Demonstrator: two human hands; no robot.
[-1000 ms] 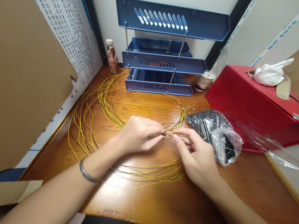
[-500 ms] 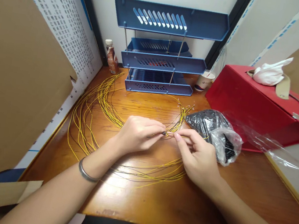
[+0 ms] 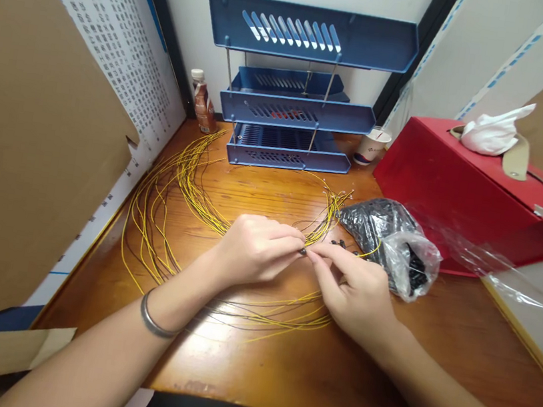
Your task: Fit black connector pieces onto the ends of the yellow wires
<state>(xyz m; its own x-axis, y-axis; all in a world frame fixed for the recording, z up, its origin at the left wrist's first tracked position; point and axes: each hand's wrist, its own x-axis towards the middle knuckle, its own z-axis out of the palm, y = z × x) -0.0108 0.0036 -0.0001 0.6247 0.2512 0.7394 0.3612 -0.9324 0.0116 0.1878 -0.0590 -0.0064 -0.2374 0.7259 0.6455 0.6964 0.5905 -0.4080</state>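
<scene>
My left hand (image 3: 258, 249) pinches a small black piece (image 3: 302, 251), perhaps a connector, between thumb and fingertips. Right up against it, the thumb and forefinger of my right hand (image 3: 353, 286) are pressed together on a thin wire, mostly hidden by the fingers. A yellow wire (image 3: 370, 251) comes out behind the right hand. Around and beneath both hands lies a loose coil of yellow and dark wires (image 3: 192, 192) on the wooden table (image 3: 227, 372). Several loose small black pieces (image 3: 340, 243) lie just beyond my right hand.
A clear plastic bag (image 3: 380, 222) of black pieces lies at right, before a red box (image 3: 445, 187) with white tissue. At the back stand a blue tiered tray (image 3: 297, 113), a bottle (image 3: 203, 103) and a paper cup (image 3: 371, 147). Cardboard (image 3: 34, 130) borders the left side.
My right hand has moved left, bringing its fingertips against the black piece. The short stretch of wire that showed between the hands is now hidden, and the loose black pieces behind have come into view.
</scene>
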